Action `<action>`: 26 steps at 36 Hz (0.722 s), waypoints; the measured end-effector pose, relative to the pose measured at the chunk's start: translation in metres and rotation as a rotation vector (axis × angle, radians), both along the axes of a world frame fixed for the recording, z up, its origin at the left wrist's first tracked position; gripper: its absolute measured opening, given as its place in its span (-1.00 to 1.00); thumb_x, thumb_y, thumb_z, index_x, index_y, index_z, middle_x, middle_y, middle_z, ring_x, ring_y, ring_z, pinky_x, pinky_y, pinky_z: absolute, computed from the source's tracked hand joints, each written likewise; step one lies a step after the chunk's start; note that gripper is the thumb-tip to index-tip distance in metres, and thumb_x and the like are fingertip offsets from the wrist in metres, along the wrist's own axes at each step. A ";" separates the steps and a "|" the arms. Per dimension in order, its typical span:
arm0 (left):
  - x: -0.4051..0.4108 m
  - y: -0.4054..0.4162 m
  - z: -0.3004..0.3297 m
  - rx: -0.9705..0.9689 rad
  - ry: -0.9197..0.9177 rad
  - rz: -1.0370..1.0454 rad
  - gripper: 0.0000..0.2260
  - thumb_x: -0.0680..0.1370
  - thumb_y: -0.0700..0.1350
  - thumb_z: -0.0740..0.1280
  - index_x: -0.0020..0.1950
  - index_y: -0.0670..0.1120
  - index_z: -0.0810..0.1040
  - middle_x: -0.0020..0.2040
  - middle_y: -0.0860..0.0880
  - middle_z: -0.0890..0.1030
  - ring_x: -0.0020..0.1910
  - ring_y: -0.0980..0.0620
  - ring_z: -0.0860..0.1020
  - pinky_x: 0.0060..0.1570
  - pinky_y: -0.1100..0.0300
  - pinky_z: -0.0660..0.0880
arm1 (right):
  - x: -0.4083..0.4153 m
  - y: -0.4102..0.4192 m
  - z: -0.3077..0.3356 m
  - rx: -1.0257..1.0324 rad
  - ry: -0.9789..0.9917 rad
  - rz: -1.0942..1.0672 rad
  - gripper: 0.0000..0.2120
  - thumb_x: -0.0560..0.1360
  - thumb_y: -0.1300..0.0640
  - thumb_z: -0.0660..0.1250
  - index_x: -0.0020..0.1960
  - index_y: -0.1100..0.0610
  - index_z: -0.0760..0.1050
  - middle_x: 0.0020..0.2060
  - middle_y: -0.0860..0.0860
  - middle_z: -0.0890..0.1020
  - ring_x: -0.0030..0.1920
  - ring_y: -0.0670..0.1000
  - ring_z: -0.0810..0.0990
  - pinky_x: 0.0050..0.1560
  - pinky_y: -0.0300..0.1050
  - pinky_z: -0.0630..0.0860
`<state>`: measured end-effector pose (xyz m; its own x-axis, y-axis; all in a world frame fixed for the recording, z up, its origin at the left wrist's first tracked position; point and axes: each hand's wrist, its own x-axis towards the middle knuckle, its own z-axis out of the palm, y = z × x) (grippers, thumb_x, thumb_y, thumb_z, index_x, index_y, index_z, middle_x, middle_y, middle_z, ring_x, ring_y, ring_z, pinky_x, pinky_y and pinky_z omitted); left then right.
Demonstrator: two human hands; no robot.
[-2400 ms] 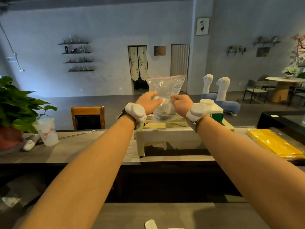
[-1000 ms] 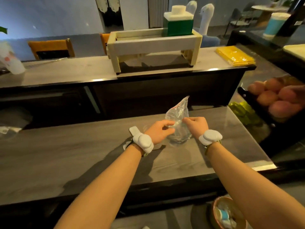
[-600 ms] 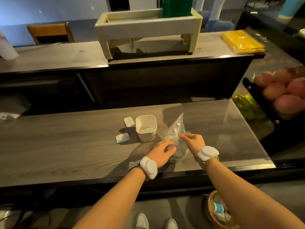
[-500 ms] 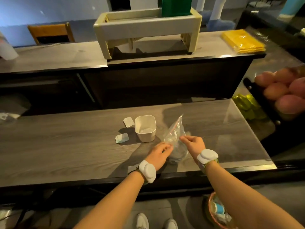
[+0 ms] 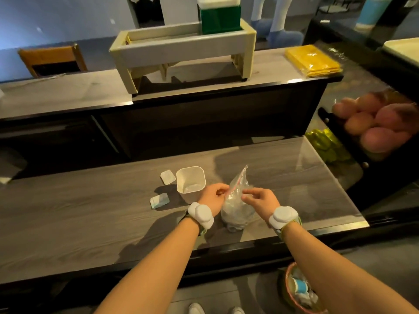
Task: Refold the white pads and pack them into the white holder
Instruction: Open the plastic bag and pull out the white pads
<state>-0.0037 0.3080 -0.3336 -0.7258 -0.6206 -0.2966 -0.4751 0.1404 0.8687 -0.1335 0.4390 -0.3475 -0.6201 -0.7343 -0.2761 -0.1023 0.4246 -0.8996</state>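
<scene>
The clear zip bag (image 5: 235, 200) stands on the grey wood-grain bench (image 5: 90, 223), just right of the white holder (image 5: 191, 181). The left hand (image 5: 214, 197) pinches the bag's mouth; the right hand (image 5: 260, 199) is at the opposite edge with its fingertips pinched together, contact unclear. 2 white pads (image 5: 168, 177) (image 5: 159, 200) lie left of the holder, apart. Judged light, soft and limp; best taken by opposite edges, creased flat. The bag film looks slippery. No legible writing or brand visible.
</scene>
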 end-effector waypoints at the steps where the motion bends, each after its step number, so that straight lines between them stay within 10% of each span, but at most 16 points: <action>1: 0.002 0.000 -0.001 -0.002 0.000 -0.029 -0.77 0.53 -0.15 0.38 0.18 -0.10 0.62 0.10 -0.07 0.67 0.12 -0.01 0.61 0.21 0.05 0.53 | 0.004 0.000 0.002 -0.007 0.012 0.037 -0.72 0.44 0.06 0.44 0.14 0.07 0.64 0.06 -0.04 0.62 0.13 -0.03 0.57 0.17 -0.09 0.50; 9: 0.000 0.007 0.011 -0.008 0.041 -0.115 -0.85 0.52 -0.13 0.39 0.00 -0.16 0.69 -0.16 -0.02 0.66 -0.17 0.09 0.58 -0.13 0.23 0.52 | 0.020 -0.001 0.024 -0.050 0.030 0.103 -0.85 0.44 0.05 0.43 -0.01 -0.07 0.70 0.12 -0.06 0.59 0.14 -0.08 0.52 0.20 -0.04 0.42; 19: 0.003 -0.005 0.014 -0.147 -0.071 -0.059 -0.85 0.51 -0.16 0.35 -0.27 -0.02 0.58 -0.27 -0.03 0.61 -0.22 -0.02 0.58 -0.04 -0.04 0.62 | 0.023 -0.006 0.022 0.082 0.121 -0.027 -0.92 0.44 0.13 0.44 -0.09 0.07 0.69 0.28 0.01 0.51 0.29 0.05 0.48 0.27 -0.02 0.40; 26: 0.011 -0.030 0.021 -0.169 -0.117 0.164 -0.83 0.53 -0.18 0.20 -0.23 -0.10 0.51 -0.18 -0.21 0.62 -0.17 -0.17 0.61 -0.09 -0.11 0.60 | 0.007 0.011 0.033 0.045 0.048 -0.205 -0.88 0.45 0.22 0.41 -0.24 0.09 0.65 -0.16 0.02 0.68 -0.08 0.05 0.62 0.01 -0.05 0.55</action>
